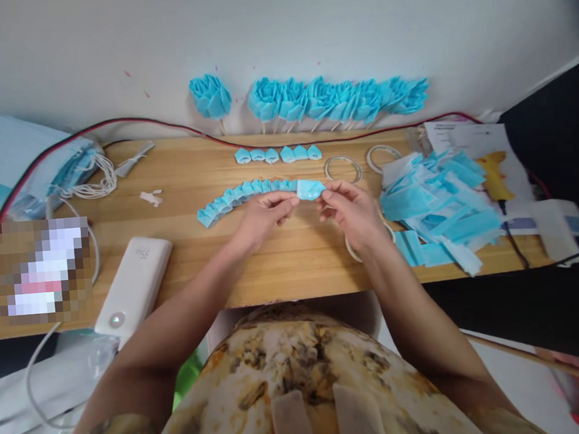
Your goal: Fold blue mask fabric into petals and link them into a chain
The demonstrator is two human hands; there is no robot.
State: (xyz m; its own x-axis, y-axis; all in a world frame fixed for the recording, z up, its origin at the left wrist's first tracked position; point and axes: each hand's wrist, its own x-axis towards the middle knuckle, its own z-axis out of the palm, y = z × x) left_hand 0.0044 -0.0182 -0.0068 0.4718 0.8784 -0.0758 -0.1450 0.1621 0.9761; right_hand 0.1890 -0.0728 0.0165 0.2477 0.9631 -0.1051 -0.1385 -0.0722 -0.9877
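Between my two hands is a light blue folded fabric piece [309, 189], pointed at its right end. My left hand [268, 217] pinches its left edge, and my right hand [349, 207] grips the pointed end with thumb and fingers. Just behind my left hand, a curved row of folded blue petals [238, 195] lies on the wooden table [293, 263]. Farther back sits a shorter row of small folded blue pieces [278, 154]. A roll of tape [351, 247] is partly hidden by my right hand.
Blue flowers on sticks [315, 100] lean along the wall. Loose blue strips [438, 198] pile up at right beside a yellow glue gun [494, 173]. Two more tape rolls, one a pale ring [342, 170], lie behind. A white power bank [134, 283] and a blurred phone [48, 269] occupy the left.
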